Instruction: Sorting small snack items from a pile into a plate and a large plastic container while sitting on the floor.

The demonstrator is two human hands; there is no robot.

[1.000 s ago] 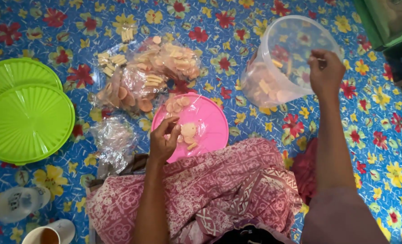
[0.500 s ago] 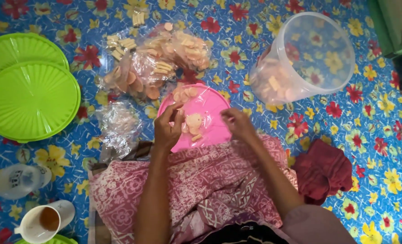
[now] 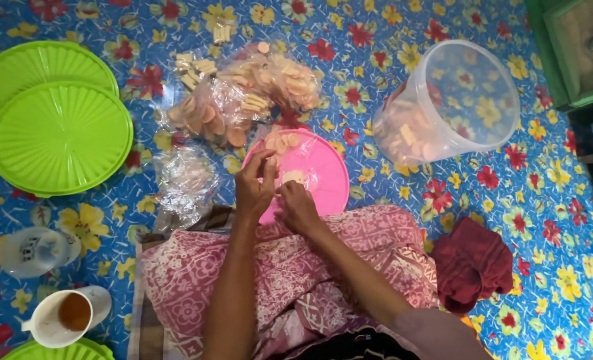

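My left hand (image 3: pixel 253 187) and right hand (image 3: pixel 296 205) met over the pink lid's (image 3: pixel 323 175) near edge, fingers (image 3: pixel 287 188) pinching 1 pale cracker (image 3: pixel 292 177).

Both hands meet over the round pink plastic lid (image 3: pixel 323 175): the left hand (image 3: pixel 253 190) and right hand (image 3: pixel 296 205) pinch at pale biscuits (image 3: pixel 291 177) lying on it. Beyond the lid lie clear bags of biscuits (image 3: pixel 243 100); to its right stands a clear plastic tub (image 3: pixel 470 87); well to its left, two green ribbed lids (image 3: pixel 60 137).
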